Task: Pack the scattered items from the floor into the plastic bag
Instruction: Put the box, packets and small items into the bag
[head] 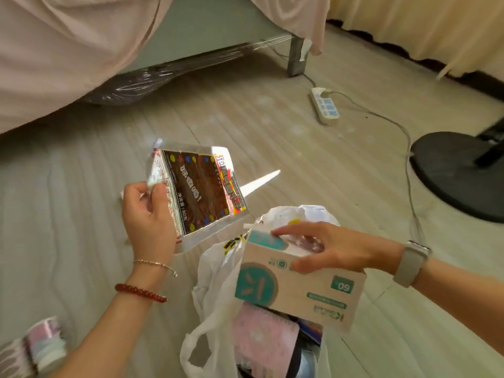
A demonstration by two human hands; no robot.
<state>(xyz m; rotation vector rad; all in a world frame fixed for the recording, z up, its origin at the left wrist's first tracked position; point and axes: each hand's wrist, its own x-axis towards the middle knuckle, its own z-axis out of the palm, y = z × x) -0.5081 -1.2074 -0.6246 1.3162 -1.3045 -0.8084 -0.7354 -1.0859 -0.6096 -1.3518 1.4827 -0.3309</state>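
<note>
— Left hand (148, 214) first: what has it got?

— It pinches a foil snack packet (199, 192) by one sealed edge, thumb on the face, fingers behind. The packet is held up above the floor (68, 214), just beside the bag's mouth.

— How will that handle?

— Light and flat, I'd judge, with slick foil that crinkles. The sealed border is the sensible place to hold; a pinch there should not slip much.

— And the right hand (327, 249)?

— It holds a tissue box (294, 285) across the top, fingers spread over the opening, thumb on the near face. The box sits tilted in the bag's mouth, partly inside. Cardboard, stiff but probably crushable if squeezed; likely light.

— What about the bag (215, 301) itself?

— Thin white plastic, soft and floppy, its handle loop sagging at the front. Inside I can see a pink notebook (261, 336) and something dark beside it, which I cannot identify.

— Room for the packet?

— Probably, slid flat down the side beside the box.

— Anything left outside?

— Rolls of tape (41, 347) lie on the floor by the left forearm.
</note>
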